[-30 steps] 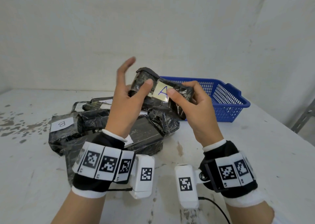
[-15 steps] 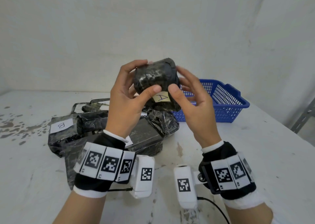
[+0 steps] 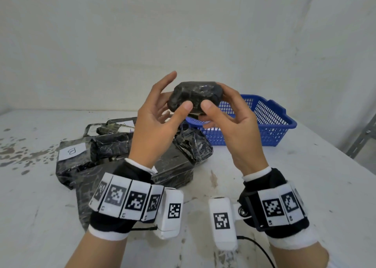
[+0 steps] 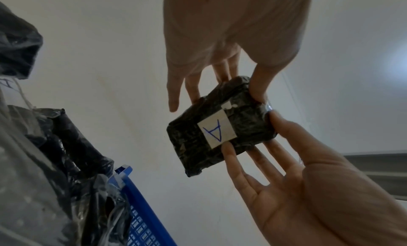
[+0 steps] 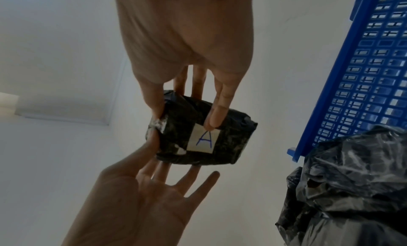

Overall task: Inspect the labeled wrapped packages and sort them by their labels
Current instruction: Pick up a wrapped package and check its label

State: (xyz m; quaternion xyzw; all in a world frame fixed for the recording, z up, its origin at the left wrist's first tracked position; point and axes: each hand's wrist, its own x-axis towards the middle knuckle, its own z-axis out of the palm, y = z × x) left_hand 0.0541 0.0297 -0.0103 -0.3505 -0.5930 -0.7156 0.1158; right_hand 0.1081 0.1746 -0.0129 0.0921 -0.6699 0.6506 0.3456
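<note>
I hold a small black wrapped package [image 3: 195, 95] in the air above the table, in front of the blue basket [image 3: 270, 123]. My left hand [image 3: 173, 104] pinches it with the thumb on the near face and fingers behind, the index finger raised clear. My right hand [image 3: 215, 102] pinches its right end between thumb and fingers. Its white label [image 4: 216, 129] reads "A" and faces down toward the wrists, hidden from the head view. In the right wrist view my right index finger touches the top edge of the label [image 5: 203, 140].
A pile of black wrapped packages [image 3: 122, 151] lies on the white table [image 3: 305, 186] under my left hand; one at the left carries a "B" label [image 3: 71, 151]. The blue basket stands at the back right. A metal shelf post [image 3: 362, 139] is at the far right.
The package has been rolled in my hands: the "A" label, facing me a second ago, has turned underneath. My left index finger has lifted off the package again.
</note>
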